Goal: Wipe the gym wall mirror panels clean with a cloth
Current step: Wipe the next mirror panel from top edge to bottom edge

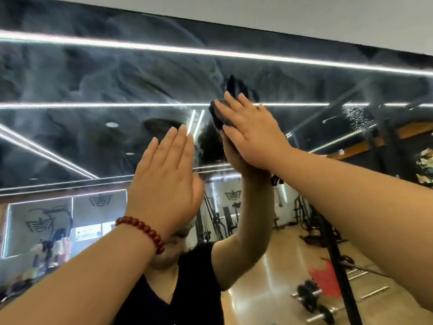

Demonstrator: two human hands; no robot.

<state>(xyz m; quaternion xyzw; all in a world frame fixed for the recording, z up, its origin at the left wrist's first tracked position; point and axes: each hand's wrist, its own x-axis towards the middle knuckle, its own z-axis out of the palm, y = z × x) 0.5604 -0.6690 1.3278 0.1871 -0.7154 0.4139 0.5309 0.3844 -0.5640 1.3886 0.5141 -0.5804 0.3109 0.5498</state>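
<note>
Under the right hand (251, 134), pressed flat on the glass, is a dark cloth (219, 113); only its edge shows past the fingertips and beside the thumb. The fingers lie straight and spread over it, so the hand pushes the cloth and does not grasp it. I judge the cloth soft, light and easy to fold; it will slide well under a flat palm, but it may slip out if the pressure is weak, so holding it with the whole palm seems best. The left hand (165, 181), with a red bead bracelet (143, 232) on its wrist, is open with straight fingers, lower and to the left of the right hand; whether it touches the glass I cannot tell. Around both hands the wall mirror (93, 85) shows grey cloudy smears, so much remains to wipe. Glass is hard but fragile, so even pressure is wise. Below, it reflects a gym floor with dumbbells (312, 301).
</note>
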